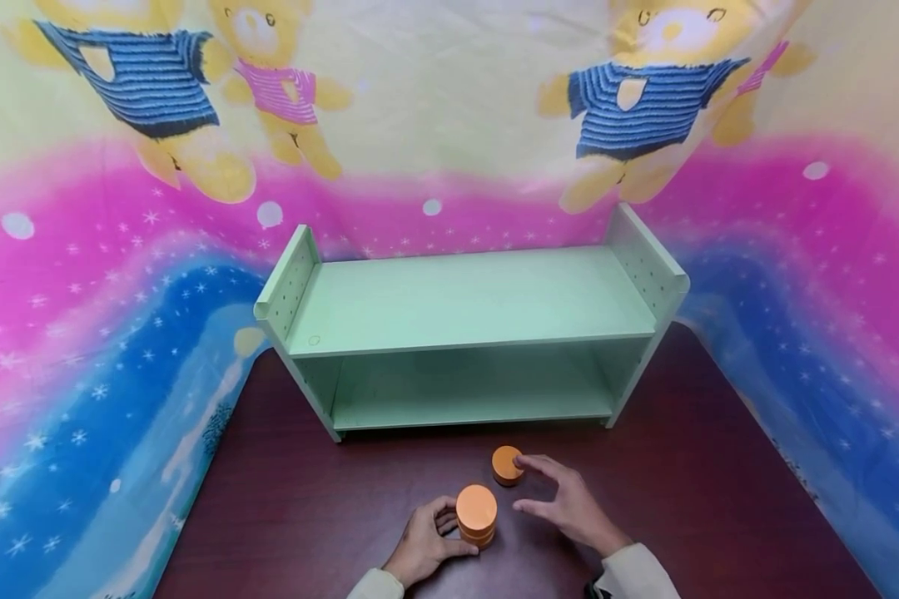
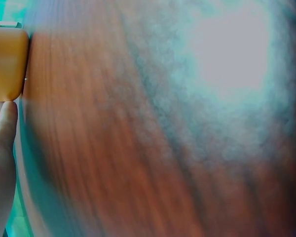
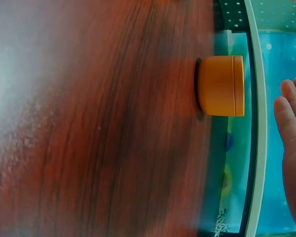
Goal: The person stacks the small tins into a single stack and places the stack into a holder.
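Note:
My left hand (image 1: 425,539) holds an orange, flat-topped round jar (image 1: 476,509) on the near part of the table, thumb at its front and fingers at its left side. A second orange band shows below the upper part in the head view. At the left edge of the left wrist view, the fingers (image 2: 6,123) meet the jar's rounded side. Farther back stands another orange round jar (image 3: 221,86), upright, with a lid seam near its top. My right hand (image 1: 569,503) is beside it, thumb and index finger spread, the index fingertip overlapping its right edge in the head view.
A pale green two-tier shelf (image 1: 464,304) with raised perforated sides stands behind the jars on the dark red-brown table (image 1: 292,516). Cloth printed with bears (image 1: 449,125) hangs behind and along both sides.

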The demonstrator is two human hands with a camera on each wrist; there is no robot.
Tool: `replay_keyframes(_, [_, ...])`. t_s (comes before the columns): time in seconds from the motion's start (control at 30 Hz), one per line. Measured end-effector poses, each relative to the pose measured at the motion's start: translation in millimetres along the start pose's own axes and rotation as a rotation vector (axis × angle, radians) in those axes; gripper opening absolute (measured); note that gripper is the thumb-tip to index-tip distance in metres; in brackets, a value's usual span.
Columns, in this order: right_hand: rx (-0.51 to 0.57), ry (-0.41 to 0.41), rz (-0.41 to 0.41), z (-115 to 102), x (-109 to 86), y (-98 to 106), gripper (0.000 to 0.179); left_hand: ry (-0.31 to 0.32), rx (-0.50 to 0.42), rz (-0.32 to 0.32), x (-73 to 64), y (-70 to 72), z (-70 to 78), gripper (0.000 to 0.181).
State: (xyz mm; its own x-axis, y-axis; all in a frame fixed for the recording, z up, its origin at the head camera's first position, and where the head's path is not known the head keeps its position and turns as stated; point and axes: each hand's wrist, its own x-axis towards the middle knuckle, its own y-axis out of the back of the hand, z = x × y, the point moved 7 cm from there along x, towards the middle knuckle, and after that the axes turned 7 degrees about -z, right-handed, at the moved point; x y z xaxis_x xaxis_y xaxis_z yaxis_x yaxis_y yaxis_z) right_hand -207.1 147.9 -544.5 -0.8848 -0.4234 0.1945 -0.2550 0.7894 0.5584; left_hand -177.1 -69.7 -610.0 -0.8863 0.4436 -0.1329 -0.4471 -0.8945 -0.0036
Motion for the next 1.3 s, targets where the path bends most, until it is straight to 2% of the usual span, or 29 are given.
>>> replay_keyframes(0.4, [-0.023, -0.034, 0.011, 5.6, 1.8, 0.8, 0.060, -0.016, 0.024, 0.000, 1.0, 0.6, -0.9, 0.052])
replay_keyframes(0.63, [-0.010, -0.062, 0.015, 10.9, 0.7, 1.2, 0.060, 0.014, 0.009, 0.005, 1.6, 0.7, -4.3, 0.052])
replay_keyframes(1.3, [0.028, -0.080, 0.034, 19.1, 5.5, 5.0, 0.061, 0.022, 0.012, 0.015, 2.3, 0.7, -4.2, 0.052])
